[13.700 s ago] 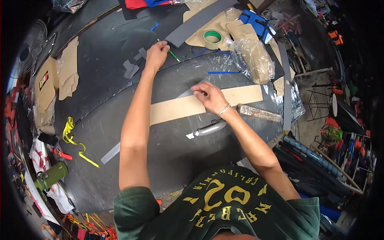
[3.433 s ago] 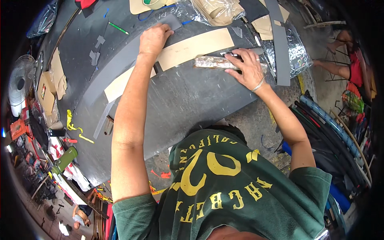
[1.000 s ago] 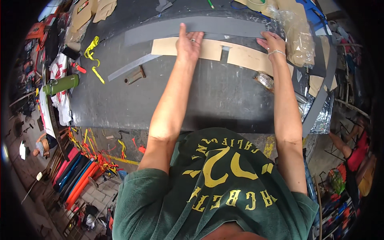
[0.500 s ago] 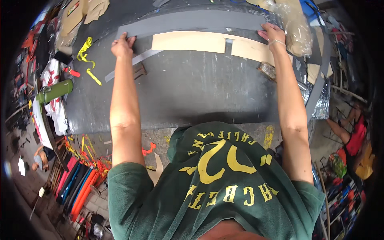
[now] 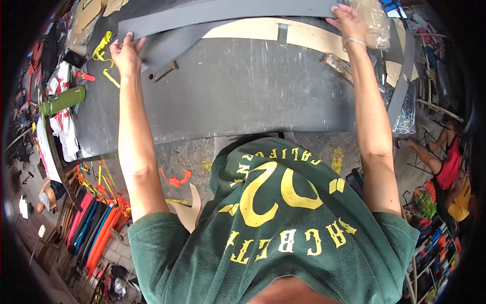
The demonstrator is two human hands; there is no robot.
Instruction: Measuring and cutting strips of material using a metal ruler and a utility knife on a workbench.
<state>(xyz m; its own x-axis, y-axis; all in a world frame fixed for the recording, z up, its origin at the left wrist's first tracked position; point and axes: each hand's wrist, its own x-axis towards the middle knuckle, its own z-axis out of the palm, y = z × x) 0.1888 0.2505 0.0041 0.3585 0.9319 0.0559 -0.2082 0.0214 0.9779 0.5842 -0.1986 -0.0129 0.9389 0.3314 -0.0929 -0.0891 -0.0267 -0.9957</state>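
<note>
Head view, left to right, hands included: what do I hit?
Green bottle, yellow tape, left hand, small brownish piece, left tan piece, right hand, second grey strip. Long grey strip spans hand to hand, so omitted.

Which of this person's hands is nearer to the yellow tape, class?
Left. The left hand is just right of the yellow tape; the right hand is far across the table.
</note>
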